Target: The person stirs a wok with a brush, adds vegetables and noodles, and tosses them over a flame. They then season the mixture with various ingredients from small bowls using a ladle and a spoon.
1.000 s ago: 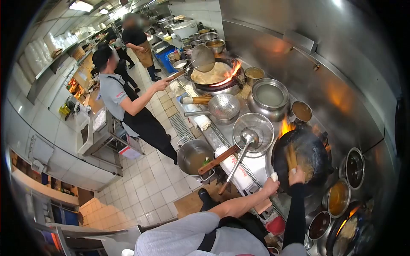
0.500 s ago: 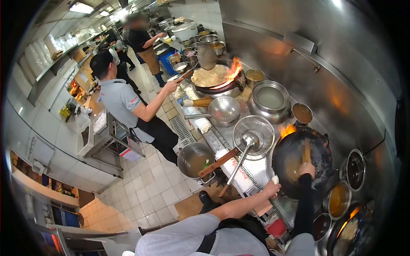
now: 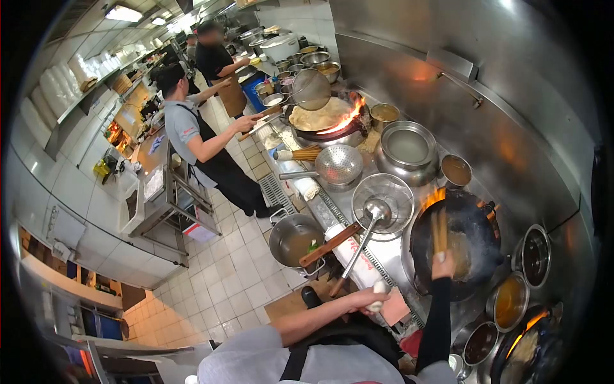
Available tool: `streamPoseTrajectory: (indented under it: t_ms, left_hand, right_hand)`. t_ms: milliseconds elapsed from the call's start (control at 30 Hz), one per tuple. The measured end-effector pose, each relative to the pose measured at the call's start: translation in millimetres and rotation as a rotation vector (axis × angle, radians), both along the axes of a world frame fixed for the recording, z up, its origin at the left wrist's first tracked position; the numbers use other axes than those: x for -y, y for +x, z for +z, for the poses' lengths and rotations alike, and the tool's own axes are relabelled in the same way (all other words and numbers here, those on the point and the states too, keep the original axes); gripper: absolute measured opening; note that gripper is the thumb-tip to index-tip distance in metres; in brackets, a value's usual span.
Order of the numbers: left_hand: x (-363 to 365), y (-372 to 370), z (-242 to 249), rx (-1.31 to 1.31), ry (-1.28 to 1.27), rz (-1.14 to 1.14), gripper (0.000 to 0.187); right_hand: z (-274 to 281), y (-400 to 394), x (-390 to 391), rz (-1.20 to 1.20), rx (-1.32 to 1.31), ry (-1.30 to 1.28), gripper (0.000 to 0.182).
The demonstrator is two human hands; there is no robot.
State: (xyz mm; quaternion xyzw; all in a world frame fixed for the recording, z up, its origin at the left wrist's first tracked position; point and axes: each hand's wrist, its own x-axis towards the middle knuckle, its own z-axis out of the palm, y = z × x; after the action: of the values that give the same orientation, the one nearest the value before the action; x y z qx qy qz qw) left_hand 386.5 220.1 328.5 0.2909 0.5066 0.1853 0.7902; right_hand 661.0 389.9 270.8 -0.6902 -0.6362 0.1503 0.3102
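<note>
My right hand (image 3: 442, 265) is closed around a bamboo wok brush (image 3: 439, 232), its bristles pointing away from me. The brush is over the dark wok (image 3: 481, 217), which has some liquid and steam in it and flames at its far rim. A bunched white cloth (image 3: 379, 293) is gripped in my left hand (image 3: 364, 298), left of the wok and apart from it. Close to that hand are a pink square piece (image 3: 394, 307) and the wooden handle of a ladle (image 3: 377, 211), which rests across a wire strainer (image 3: 400, 192).
A pot (image 3: 291, 240) with liquid stands left of the counter. Sauce bowls (image 3: 508, 301) line the right side, near another wok (image 3: 521, 352) with flame. A large metal pot (image 3: 409, 153) is beyond the strainer. A co-worker (image 3: 198, 134) stands at a flaming wok (image 3: 320, 131).
My left hand with the cloth has moved left, away from the wok's edge. My right hand and the brush have shifted left. The nearer co-worker has stepped farther away and now extends both arms.
</note>
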Motion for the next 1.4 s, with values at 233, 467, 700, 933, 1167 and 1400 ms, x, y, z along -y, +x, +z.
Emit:
streamPoseTrajectory:
  t_ms: [233, 467, 700, 933, 1167, 1400]
  left_hand:
    - [44, -69, 10, -0.096, -0.005, 0.267, 0.037]
    - [42, -68, 19, -0.092, 0.018, 0.217, 0.038]
    - [62, -106, 23, -0.092, 0.018, 0.445, 0.036]
    - [52, -110, 18, -0.127, 0.067, 0.368, 0.038]
    - [40, -106, 26, -0.132, 0.062, 0.334, 0.037]
    - [58, -123, 16, -0.141, 0.023, 0.431, 0.036]
  right_hand:
    - [91, 86, 47, 0.034, 0.452, -0.384, 0.025]
    - [59, 21, -57, -0.108, 0.300, -0.203, 0.025]
    - [104, 30, 100, 0.037, 0.399, -0.428, 0.031]
    - [45, 80, -66, -0.195, 0.379, -0.234, 0.021]
    - [52, -16, 40, 0.072, 0.139, -0.149, 0.029]
    - [42, 132, 9, -0.030, 0.469, -0.222, 0.027]
